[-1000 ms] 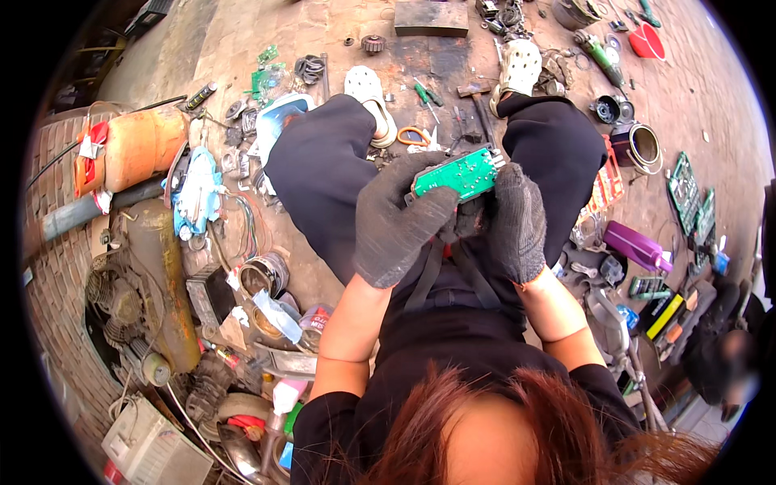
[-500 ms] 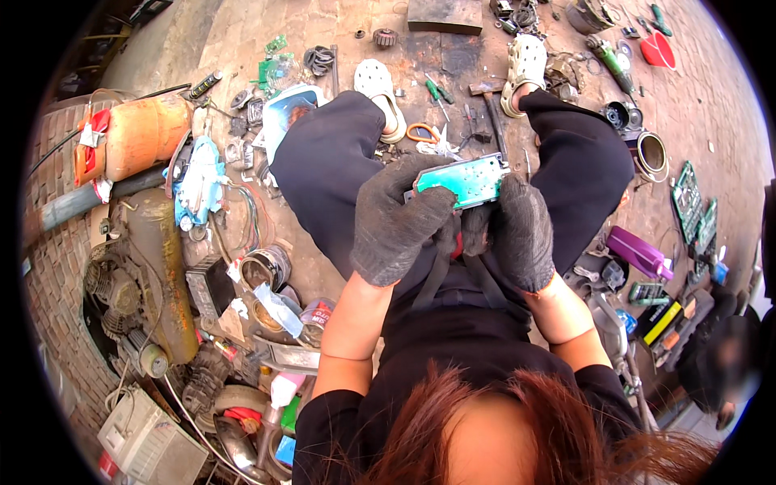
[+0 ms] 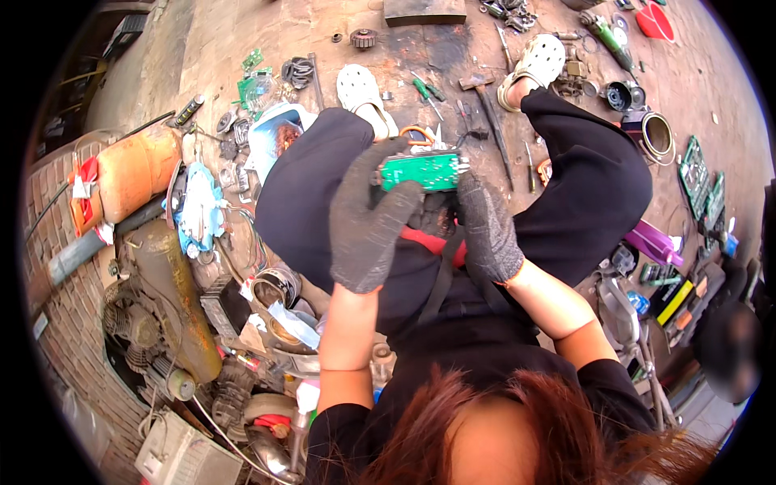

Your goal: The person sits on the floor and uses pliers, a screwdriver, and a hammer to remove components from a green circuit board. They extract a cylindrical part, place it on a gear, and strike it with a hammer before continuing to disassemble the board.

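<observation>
Between my two gloved hands is a green circuit board (image 3: 420, 171), held nearly level above my lap, with small metal parts at its right end. My left hand (image 3: 364, 214), in a dark grey glove, grips the left end, its thumb along the near edge. The dark-gloved right hand (image 3: 487, 230) closes on the right end; its fingertips are partly hidden behind and under the board. Just beyond the board lie orange-handled scissors (image 3: 418, 132), mostly uncovered at the handles. Red material (image 3: 432, 241) shows in my lap below the board.
Ahead on the floor lie a hammer (image 3: 490, 121), green-handled screwdrivers (image 3: 424, 89) and a dark metal block (image 3: 424, 11). To the left are an orange gas cylinder (image 3: 141, 174) and a bag (image 3: 271, 141). On the right stand a metal ring-shaped housing (image 3: 651, 137) and an open green tool case (image 3: 695, 182).
The board has moved left and toward level, and its glare has gone, showing plain green. Both hands have moved left with it, and the view has shifted slightly.
</observation>
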Available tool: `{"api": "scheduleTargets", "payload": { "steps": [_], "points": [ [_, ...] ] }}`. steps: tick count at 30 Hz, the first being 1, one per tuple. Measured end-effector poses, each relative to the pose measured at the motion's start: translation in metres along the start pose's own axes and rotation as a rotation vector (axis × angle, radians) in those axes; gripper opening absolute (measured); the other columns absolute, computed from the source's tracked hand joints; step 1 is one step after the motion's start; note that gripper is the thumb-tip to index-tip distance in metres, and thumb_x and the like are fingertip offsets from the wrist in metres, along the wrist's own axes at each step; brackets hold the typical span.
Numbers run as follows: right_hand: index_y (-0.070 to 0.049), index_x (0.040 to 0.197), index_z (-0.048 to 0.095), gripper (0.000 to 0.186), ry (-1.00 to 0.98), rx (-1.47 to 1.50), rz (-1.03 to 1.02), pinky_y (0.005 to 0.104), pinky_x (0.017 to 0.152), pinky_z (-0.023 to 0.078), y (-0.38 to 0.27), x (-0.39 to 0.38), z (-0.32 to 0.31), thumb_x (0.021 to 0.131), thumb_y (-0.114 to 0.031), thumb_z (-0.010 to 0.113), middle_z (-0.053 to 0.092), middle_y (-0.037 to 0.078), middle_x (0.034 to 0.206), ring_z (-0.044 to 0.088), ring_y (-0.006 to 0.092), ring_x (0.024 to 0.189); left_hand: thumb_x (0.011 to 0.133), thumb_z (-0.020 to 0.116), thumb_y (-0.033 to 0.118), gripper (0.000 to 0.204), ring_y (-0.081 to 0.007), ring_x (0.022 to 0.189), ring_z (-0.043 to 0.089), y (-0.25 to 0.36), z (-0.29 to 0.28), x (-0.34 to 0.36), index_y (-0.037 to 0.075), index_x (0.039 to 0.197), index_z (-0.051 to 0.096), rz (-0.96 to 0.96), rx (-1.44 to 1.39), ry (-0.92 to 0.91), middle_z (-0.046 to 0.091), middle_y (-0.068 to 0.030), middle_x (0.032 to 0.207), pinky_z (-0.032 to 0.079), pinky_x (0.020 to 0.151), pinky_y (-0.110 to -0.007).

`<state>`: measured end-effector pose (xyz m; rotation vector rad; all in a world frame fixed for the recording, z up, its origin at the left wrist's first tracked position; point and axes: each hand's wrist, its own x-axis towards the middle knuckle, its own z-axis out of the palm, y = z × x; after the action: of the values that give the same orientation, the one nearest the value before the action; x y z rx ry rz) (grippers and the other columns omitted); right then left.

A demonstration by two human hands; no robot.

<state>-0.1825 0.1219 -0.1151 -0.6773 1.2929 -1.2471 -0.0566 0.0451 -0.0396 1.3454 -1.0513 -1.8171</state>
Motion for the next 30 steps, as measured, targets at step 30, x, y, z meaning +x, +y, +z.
{"api": "scheduleTargets", "payload": {
  "steps": [30],
  "points": [
    [-0.008, 0.102, 0.059, 0.029, 0.121, -1.265, 0.228, 0.0471, 0.077, 0.050, 0.260, 0.300, -0.089, 0.079, -0.026, 0.066, 0.062, 0.021, 0.097, 0.062, 0.0364, 0.092, 0.083, 0.064, 0.014, 0.035, -0.0151, 0.073, 0.066, -0.155, -0.157, 0.434, 0.001, 0.113, 0.054, -0.103, 0.921, -0.159, 0.065, -0.0119, 0.093, 0.056, 0.064, -0.027]
  ]
}}
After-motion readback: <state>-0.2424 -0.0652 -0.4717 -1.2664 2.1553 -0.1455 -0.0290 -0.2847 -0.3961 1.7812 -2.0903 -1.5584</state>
